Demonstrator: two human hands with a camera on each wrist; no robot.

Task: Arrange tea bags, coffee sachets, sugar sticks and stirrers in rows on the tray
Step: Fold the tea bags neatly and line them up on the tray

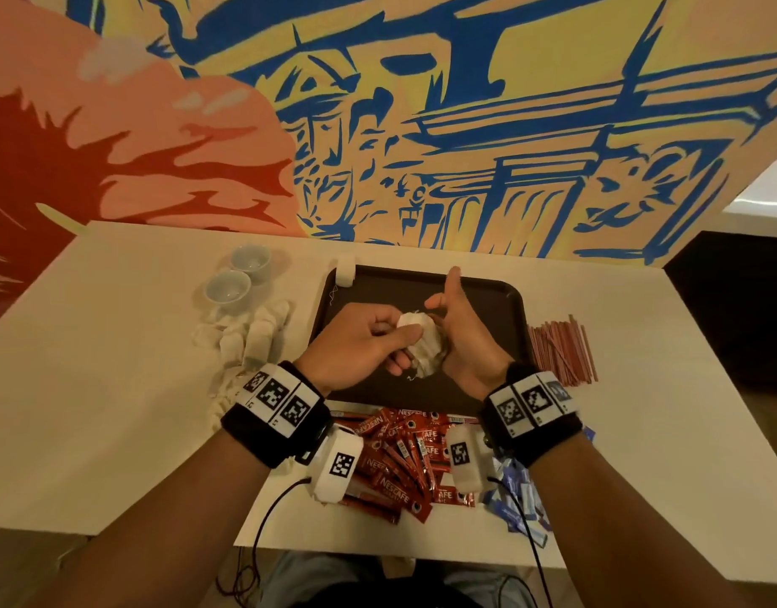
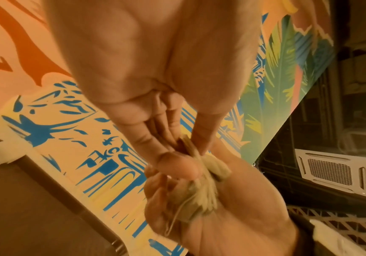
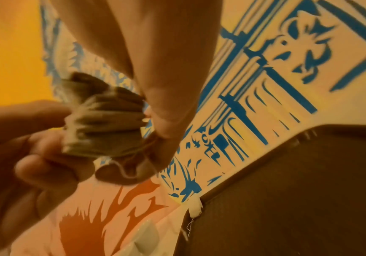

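A painted mural wall (image 1: 465, 125), orange-red at the left and blue-on-yellow at the right, rises behind a white table (image 1: 114, 388). On the table, toward its far side, lies a dark brown tray (image 1: 487, 296). Both hands are above the tray's middle with a bundle of tea bags (image 1: 421, 344) between them. The right hand (image 1: 461, 340), on the right of the bundle, cups it from that side, fingers wrapped behind it while the forefinger points up and away. The left hand (image 1: 360, 344) comes from the left; its thumb and fingertips pinch the top of the bundle, as the left wrist view (image 2: 201, 187) also shows. A thin string dangles from the bundle in the right wrist view (image 3: 103, 124).

One tea bag (image 1: 346, 272) already lies at the tray's far left corner, overlapping the rim. Left of the tray sits a loose heap of white tea bags (image 1: 246, 340), and beyond it, farther left, two small pale cups (image 1: 237, 278). Just right of the tray lies a sheaf of red stirrers (image 1: 562, 348). Near the tray's front edge, between the wrists, red coffee sachets (image 1: 399, 462) are scattered, with blue sugar sticks (image 1: 518, 498) at the near right.
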